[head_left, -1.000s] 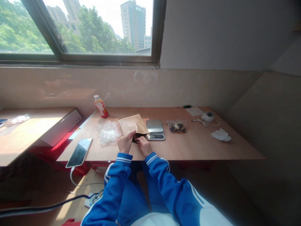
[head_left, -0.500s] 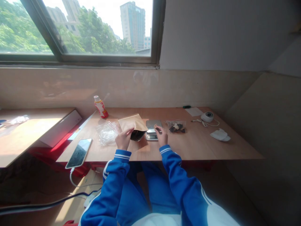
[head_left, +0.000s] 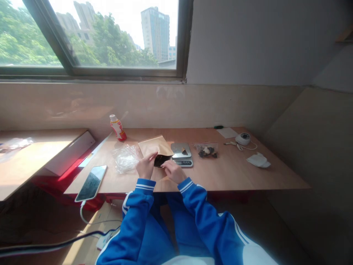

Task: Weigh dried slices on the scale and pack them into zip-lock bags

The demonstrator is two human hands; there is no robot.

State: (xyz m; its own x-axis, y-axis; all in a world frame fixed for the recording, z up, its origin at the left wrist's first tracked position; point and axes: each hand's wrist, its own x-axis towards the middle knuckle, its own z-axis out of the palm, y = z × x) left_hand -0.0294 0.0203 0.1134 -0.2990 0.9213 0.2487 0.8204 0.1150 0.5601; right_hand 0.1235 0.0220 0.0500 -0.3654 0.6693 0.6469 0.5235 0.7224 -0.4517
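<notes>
Quick look at the setup here: a tan kraft-paper pouch (head_left: 154,146) is being held up off a long light-wood surface (head_left: 234,177), near the middle of its front edge. The left hand (head_left: 145,166) is closed on the pouch's near side, fingers pinched onto the paper. The right hand (head_left: 173,171) is curled in at the pouch's dark, glossy lower edge and looks to be gripping it too, though whether that black part is lining or contents can't be told from this angle.

Just right of the pouch, a flat silver digital kitchen scale (head_left: 181,154) sits with one small dark-and-tan piece (head_left: 183,151) on its platform. Next along is a clear zip bag of dark chunks (head_left: 206,150). A crumpled clear plastic bag (head_left: 126,159) lies just left of the pouch, and a red-and-white plastic bottle (head_left: 118,127) stands upright near the back edge.

A black smartphone (head_left: 91,183) is lying at the front left corner with a white cable plugged in. Toward the right end are a round white corded device (head_left: 242,138), a white paper sheet (head_left: 227,132) and a crumpled white cloth (head_left: 258,160). Both sleeves are blue with white stripes.
</notes>
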